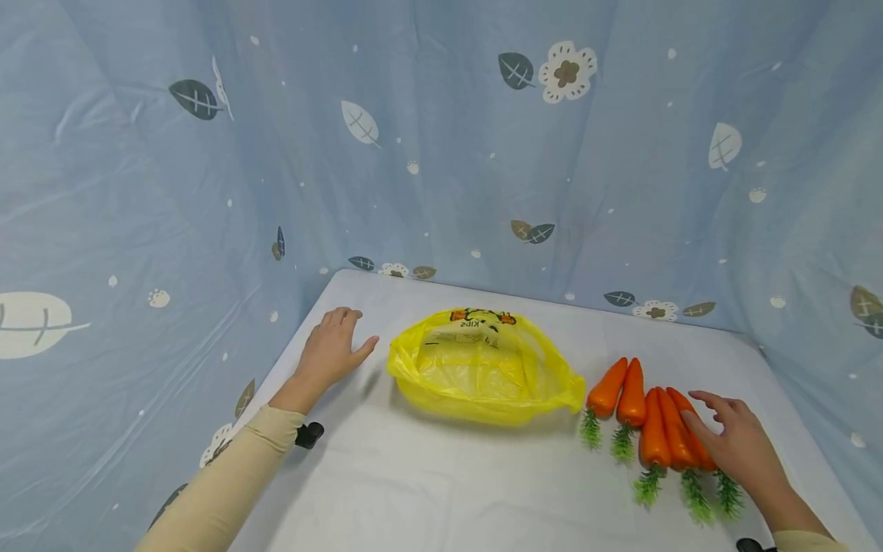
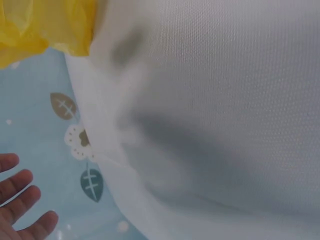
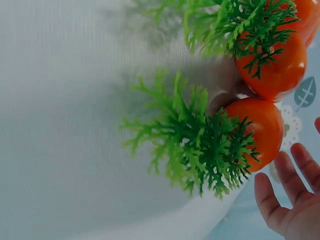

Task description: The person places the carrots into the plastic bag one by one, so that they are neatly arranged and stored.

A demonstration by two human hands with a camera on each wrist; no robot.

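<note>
A yellow plastic bag (image 1: 476,410) lies with its mouth spread wide in the middle of the white table. My left hand (image 1: 333,345) hovers to the left of it with spread fingers, holding nothing. Several orange carrots with green leafy tops lie in a row to the right of the bag. Over the rightmost carrot (image 1: 704,452) is my right hand (image 1: 745,441), its fingers loosely bent and nothing gripped. In the right wrist view, the fingertips (image 3: 284,162) are close beside the orange end of a carrot (image 3: 262,130), whose green top (image 3: 195,145) points away from the hand.
The white tabletop (image 1: 428,483) stretches in front of the bag. Blue curtains (image 1: 441,153) printed with leaves and flowers hang behind the table and at both sides. A small black object (image 1: 310,435) shows at the left wrist.
</note>
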